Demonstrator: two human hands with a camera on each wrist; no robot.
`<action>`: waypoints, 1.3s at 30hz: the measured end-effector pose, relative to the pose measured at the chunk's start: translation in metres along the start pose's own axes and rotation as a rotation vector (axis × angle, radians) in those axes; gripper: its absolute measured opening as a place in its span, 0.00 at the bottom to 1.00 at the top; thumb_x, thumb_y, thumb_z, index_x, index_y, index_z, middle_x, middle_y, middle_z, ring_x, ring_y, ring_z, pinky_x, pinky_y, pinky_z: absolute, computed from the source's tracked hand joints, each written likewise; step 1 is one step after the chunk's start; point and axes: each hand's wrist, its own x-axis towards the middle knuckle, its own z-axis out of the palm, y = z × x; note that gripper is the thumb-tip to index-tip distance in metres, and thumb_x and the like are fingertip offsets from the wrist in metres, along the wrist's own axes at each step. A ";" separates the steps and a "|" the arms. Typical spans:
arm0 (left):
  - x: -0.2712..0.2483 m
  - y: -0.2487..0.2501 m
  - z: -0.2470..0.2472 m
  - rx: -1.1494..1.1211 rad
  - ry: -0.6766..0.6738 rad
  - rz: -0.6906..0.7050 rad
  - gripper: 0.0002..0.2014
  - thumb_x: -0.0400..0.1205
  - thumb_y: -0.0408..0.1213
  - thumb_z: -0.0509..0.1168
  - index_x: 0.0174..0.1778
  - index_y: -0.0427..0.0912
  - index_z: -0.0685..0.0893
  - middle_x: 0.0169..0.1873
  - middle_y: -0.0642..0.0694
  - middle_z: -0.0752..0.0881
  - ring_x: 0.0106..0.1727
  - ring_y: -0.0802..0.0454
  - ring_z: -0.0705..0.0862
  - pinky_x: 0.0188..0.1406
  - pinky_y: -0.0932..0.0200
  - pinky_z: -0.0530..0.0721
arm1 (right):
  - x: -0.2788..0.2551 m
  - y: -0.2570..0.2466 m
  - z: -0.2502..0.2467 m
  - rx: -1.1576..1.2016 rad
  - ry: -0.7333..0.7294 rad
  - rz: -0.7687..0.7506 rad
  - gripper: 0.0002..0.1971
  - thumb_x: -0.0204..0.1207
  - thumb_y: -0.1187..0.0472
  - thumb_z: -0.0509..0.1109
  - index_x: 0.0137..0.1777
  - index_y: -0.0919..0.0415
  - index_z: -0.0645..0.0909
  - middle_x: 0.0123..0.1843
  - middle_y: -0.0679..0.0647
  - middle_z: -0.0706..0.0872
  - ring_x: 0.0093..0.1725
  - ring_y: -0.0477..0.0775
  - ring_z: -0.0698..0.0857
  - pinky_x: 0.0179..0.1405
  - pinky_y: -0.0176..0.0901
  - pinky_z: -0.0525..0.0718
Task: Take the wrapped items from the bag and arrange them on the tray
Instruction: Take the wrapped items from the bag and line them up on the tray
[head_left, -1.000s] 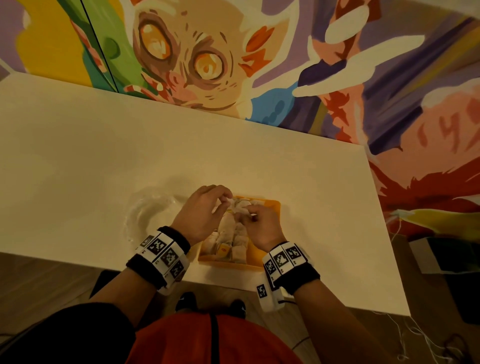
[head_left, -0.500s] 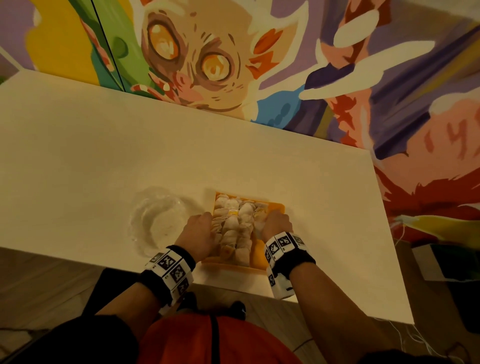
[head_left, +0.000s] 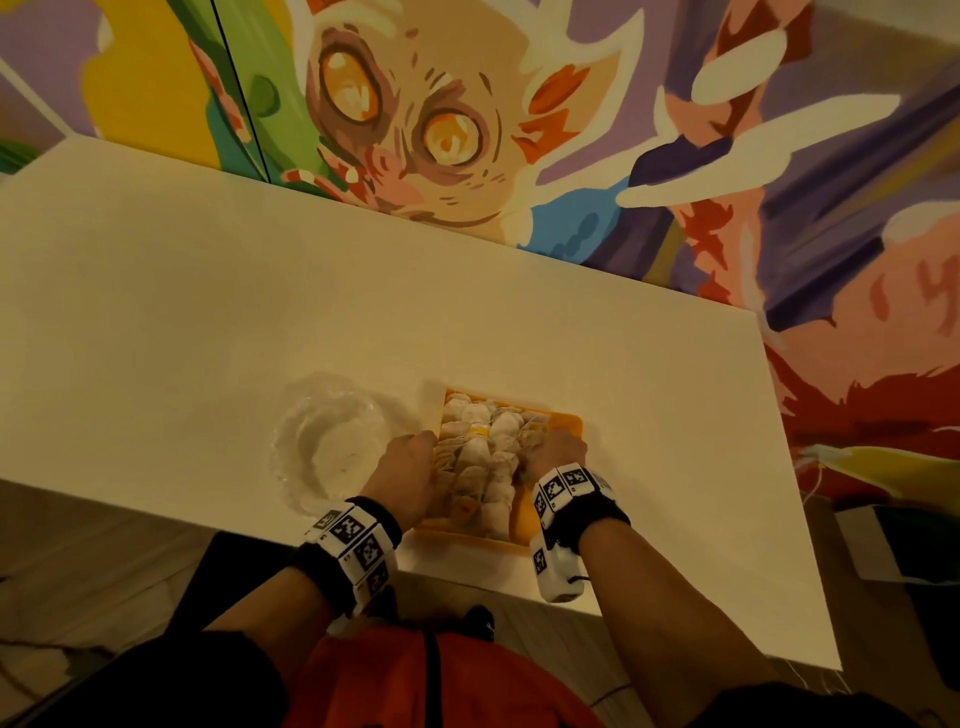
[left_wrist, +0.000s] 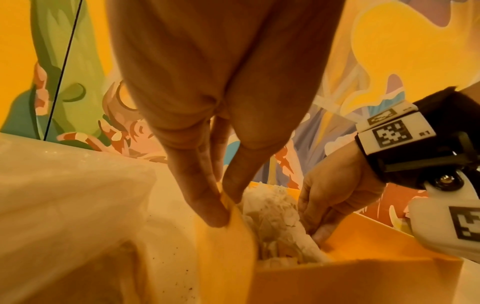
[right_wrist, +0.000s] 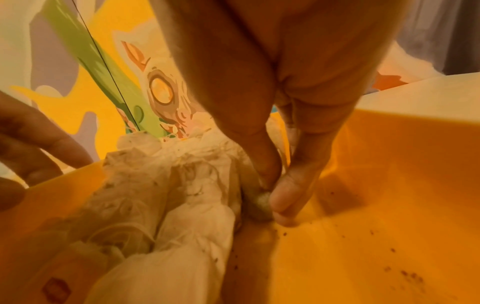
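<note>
Orange tray (left_wrist: 228, 257) now pinched, seemingly, by left hand (left_wrist: 215, 92).

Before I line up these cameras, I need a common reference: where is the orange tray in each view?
Head: orange tray in the lower centre.
Left wrist: lower right, its left wall nearest the camera.
Right wrist: fills the bottom and right.
Shared landmark: the wrapped items piled inside it.

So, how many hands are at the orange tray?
2: the left hand pinches the left wall of the tray; the right hand, inside it, pinches a wrapped item. None hidden.
</note>
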 end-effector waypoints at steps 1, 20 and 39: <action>0.000 0.001 -0.001 -0.001 -0.003 -0.009 0.20 0.81 0.37 0.66 0.69 0.37 0.77 0.59 0.37 0.83 0.60 0.40 0.81 0.58 0.48 0.82 | 0.000 -0.001 -0.002 0.002 0.006 -0.015 0.21 0.80 0.58 0.69 0.69 0.67 0.75 0.68 0.61 0.80 0.68 0.63 0.80 0.60 0.47 0.79; -0.013 -0.088 -0.088 0.149 0.018 0.046 0.11 0.82 0.35 0.66 0.58 0.45 0.87 0.53 0.48 0.88 0.49 0.53 0.84 0.49 0.64 0.78 | -0.076 -0.033 -0.032 0.185 0.022 -0.324 0.06 0.78 0.59 0.66 0.39 0.54 0.78 0.39 0.59 0.90 0.36 0.60 0.90 0.38 0.54 0.91; -0.039 -0.129 -0.044 -0.018 -0.109 -0.166 0.36 0.74 0.42 0.76 0.78 0.42 0.70 0.63 0.42 0.82 0.59 0.46 0.82 0.58 0.56 0.82 | -0.108 -0.135 0.062 -0.232 -0.184 -0.486 0.10 0.82 0.61 0.65 0.57 0.67 0.76 0.58 0.64 0.81 0.59 0.64 0.81 0.45 0.46 0.74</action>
